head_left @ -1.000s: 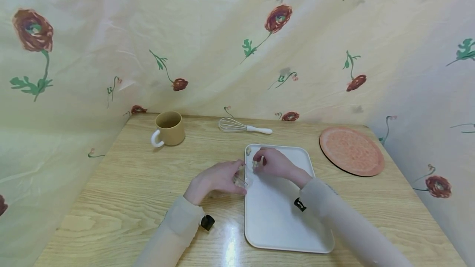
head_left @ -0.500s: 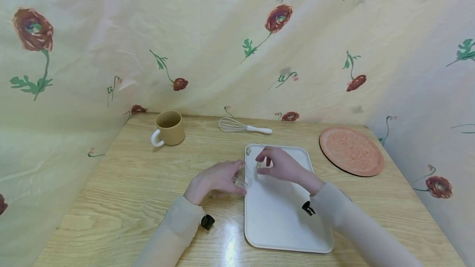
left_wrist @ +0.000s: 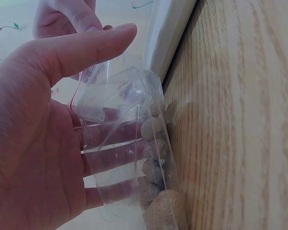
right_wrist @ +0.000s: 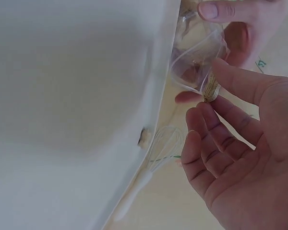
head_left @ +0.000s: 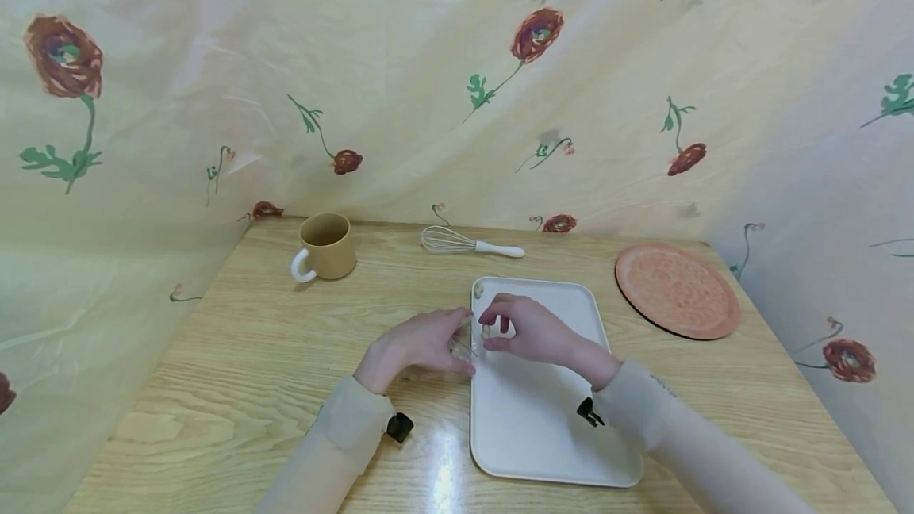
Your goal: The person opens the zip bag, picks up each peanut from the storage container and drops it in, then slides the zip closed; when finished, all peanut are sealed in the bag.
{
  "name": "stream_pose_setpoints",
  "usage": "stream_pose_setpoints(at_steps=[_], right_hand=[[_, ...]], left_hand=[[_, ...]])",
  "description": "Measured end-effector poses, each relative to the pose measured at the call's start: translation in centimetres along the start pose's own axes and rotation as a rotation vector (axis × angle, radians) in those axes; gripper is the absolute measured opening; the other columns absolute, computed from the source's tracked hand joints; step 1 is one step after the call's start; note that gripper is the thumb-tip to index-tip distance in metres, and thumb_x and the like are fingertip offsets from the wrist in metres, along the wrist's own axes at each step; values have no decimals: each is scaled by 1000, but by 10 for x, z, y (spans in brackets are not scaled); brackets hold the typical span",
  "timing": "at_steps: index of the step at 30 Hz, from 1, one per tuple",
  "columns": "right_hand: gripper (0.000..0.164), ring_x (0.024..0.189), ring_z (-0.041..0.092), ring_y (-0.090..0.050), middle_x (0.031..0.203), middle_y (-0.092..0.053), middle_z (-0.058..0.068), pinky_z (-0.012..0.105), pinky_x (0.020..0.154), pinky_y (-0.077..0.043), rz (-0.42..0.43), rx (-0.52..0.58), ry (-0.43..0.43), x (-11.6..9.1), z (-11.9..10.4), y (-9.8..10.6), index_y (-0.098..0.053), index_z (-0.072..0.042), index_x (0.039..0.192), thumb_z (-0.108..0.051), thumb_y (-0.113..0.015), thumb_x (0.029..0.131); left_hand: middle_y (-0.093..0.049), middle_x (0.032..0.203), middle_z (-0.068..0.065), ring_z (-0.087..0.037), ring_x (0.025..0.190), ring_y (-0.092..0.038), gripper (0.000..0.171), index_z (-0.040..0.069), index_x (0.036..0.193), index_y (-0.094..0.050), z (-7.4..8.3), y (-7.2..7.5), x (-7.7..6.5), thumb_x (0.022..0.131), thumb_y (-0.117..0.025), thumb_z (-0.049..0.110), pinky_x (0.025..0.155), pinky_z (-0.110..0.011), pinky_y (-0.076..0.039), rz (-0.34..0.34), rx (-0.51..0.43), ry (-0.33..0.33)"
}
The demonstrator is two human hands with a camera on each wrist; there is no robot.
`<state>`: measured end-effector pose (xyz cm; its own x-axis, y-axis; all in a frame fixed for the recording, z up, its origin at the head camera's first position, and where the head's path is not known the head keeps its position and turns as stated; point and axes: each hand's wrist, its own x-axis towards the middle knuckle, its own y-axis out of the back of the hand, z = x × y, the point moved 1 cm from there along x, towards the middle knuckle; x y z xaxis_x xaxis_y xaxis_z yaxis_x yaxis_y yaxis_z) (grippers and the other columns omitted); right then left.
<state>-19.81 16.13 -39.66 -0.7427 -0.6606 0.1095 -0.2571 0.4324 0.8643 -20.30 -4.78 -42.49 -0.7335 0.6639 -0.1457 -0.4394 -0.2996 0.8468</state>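
Observation:
My left hand (head_left: 421,343) holds a clear zip bag (left_wrist: 120,120) at the tray's left edge, thumb on the near side and fingers behind the plastic. Several tan, rounded peanuts (left_wrist: 156,149) lie along the bottom of the bag. My right hand (head_left: 531,329) pinches a peanut in its shell (right_wrist: 211,88) between thumb and forefinger, right at the bag's mouth. Another peanut (head_left: 478,289) lies in the far left corner of the white tray (head_left: 550,419).
Behind the tray lies a white whisk (head_left: 471,244). A tan mug (head_left: 328,248) with a white handle stands at the back left. To the right of the tray is a round pinkish board (head_left: 677,292). Patterned cloth (head_left: 428,101) hangs behind the wooden table (head_left: 214,387).
My right hand drew slightly right from the bag with the pinched peanut, then came back left and a little nearer to me. The left hand has stayed in place with the bag.

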Motion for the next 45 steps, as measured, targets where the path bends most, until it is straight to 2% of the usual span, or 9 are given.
stream_pose_setpoints(at_steps=[7, 16, 25, 39, 45], right_hand=[[24, 80, 19, -61, 95, -66, -2, 25, 67, -49, -24, -6, -3, 0, -4, -6, -73, -5, 104, -12, -81, 83], [29, 81, 22, -62, 100, -68, 8, 26, 68, -49, -36, -1, 6, 0, -7, -7, -72, -1, 107, -13, -81, 83], [29, 81, 18, -61, 101, -68, 7, 26, 68, -49, -47, 5, -3, 1, -6, -8, -71, -1, 107, -13, -81, 83], [28, 82, 19, -61, 100, -68, 7, 26, 69, -49, -47, 9, -12, 1, -7, -7, -71, -1, 108, -13, -81, 84], [29, 82, 19, -62, 98, -69, 7, 26, 68, -49, -36, 11, -6, 1, -7, -2, -71, -1, 108, -13, -80, 84]], left_hand=[[-58, 137, -10, -23, 126, -54, 90, 6, 151, -38, 1, 0, -1, 83, -77, 50, 106, -40, -42, -1, 8, 1], [-63, 123, -5, -18, 113, -58, 89, 8, 150, -39, 1, -1, 0, 82, -78, 50, 99, -39, -47, -3, -7, 7], [-61, 129, -6, -18, 116, -57, 89, 8, 150, -39, 0, -1, -1, 82, -78, 50, 100, -39, -46, 0, 7, 4], [-60, 131, -6, -18, 116, -57, 89, 9, 150, -39, -4, -3, 0, 82, -77, 52, 99, -39, -46, -1, -5, 4], [-55, 141, -8, -21, 126, -53, 91, 8, 152, -37, -3, -2, 0, 83, -76, 52, 104, -40, -43, -6, 0, 15]])
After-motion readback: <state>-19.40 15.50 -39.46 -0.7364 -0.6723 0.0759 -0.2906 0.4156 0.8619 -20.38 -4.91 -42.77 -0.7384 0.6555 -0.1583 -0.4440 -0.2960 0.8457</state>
